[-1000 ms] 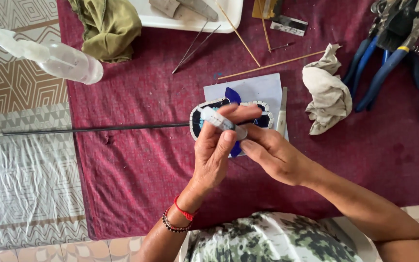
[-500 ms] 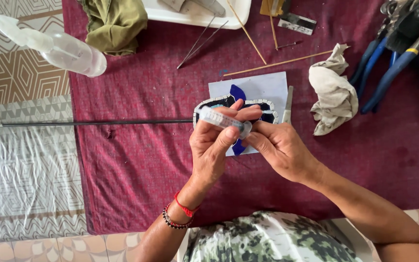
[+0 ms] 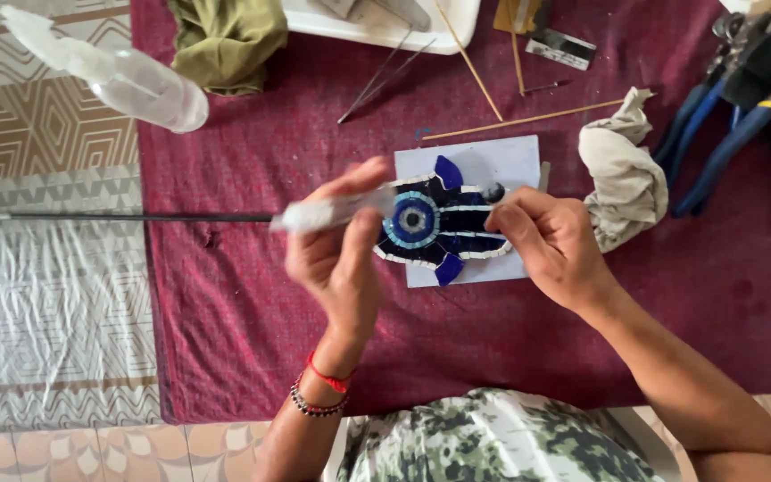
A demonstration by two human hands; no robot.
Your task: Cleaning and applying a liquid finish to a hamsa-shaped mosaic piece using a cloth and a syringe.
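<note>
The blue and white mosaic piece with a round eye at its centre (image 3: 435, 223) lay on a pale square board (image 3: 510, 165) on the maroon cloth (image 3: 252, 295). The left hand (image 3: 336, 259) gripped a blurred whitish tube (image 3: 327, 212) just above it. The right hand (image 3: 551, 245) pinched a small dark cap (image 3: 493, 191) at the mosaic's edge. A crumpled beige rag (image 3: 622, 183) sat nearby, blue-handled pliers (image 3: 725, 134) beyond.

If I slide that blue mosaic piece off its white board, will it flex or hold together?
The mosaic piece looks stiff: small hard tiles set edge to edge, probably brittle at its thin fins. It lies flat on the white board, so it should slide rather than roll. Likely heavy for its size.
</note>
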